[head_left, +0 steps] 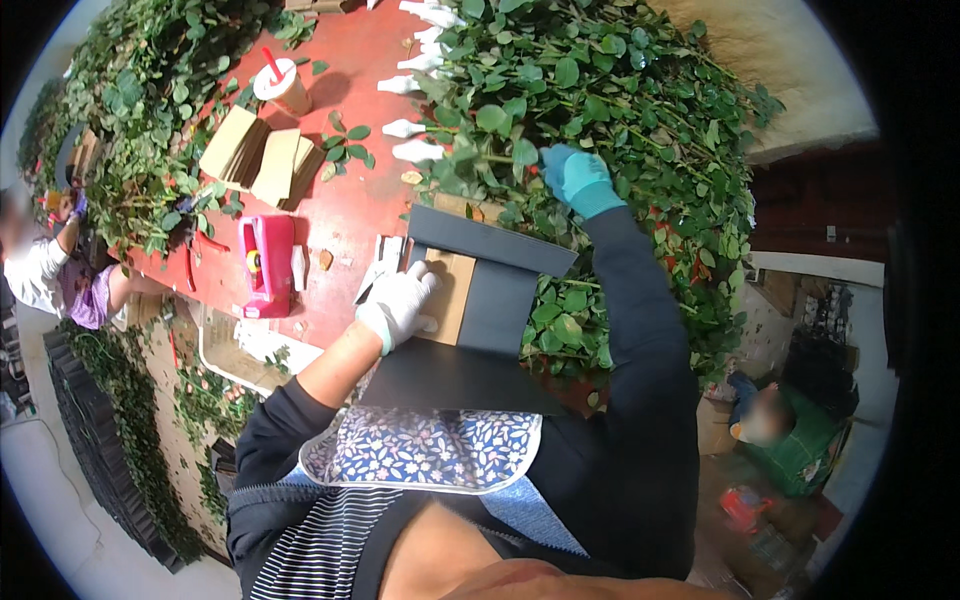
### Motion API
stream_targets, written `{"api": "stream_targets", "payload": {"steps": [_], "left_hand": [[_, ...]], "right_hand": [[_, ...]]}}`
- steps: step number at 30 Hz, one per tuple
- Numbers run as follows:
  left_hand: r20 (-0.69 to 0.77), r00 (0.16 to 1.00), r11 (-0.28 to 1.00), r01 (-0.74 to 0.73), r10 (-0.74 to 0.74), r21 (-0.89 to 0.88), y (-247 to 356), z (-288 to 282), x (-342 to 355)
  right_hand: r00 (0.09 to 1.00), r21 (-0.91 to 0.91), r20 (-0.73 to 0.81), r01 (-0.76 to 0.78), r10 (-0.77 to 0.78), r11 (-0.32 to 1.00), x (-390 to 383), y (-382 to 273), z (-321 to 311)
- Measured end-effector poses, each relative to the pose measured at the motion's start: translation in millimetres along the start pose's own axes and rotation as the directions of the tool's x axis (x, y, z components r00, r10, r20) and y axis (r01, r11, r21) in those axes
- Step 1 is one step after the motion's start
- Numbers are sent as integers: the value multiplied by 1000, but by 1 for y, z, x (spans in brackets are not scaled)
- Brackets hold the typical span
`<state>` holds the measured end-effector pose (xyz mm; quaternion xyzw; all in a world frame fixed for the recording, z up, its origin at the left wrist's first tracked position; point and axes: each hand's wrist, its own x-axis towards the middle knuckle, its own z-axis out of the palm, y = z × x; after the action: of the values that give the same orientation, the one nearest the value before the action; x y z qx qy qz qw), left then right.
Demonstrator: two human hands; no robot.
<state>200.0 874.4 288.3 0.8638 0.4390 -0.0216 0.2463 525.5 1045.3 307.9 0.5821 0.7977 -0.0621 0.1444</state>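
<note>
My left hand (398, 305), in a white glove, is closed over the left edge of an unfolded black cardboard box (500, 295). Its fingertips rest on a strip of brown cardboard (455, 300) lying inside the box. The near black flap reaches toward my blue floral apron (425, 450). Beyond the box, my right hand (580, 180), in a teal glove, is at a big heap of leafy flower stems (600, 90), with its fingers bent around a stem. Leaves partly cover those fingertips. White sleeves (418, 151) cap the stem ends along the heap's left side.
On the red table (350, 50) are a pink tape dispenser (267, 265), folded brown cardboard (260, 155) and a cup with a red straw (283, 88). More foliage (150, 100) lies at far left. A person (50, 260) works at left; another (790, 440) is low at right.
</note>
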Motion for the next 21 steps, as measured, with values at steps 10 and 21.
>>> {"api": "stream_targets", "payload": {"steps": [10, 21], "left_hand": [[-88, 996, 692, -58, -8, -719, -28, 46, 3], [-128, 979, 923, -195, 161, -332, -40, 11, -11]], "right_hand": [[955, 58, -74, 292, -288, 955, -217, -79, -76], [938, 281, 261, 154, -230, 947, -256, -79, 50]]}}
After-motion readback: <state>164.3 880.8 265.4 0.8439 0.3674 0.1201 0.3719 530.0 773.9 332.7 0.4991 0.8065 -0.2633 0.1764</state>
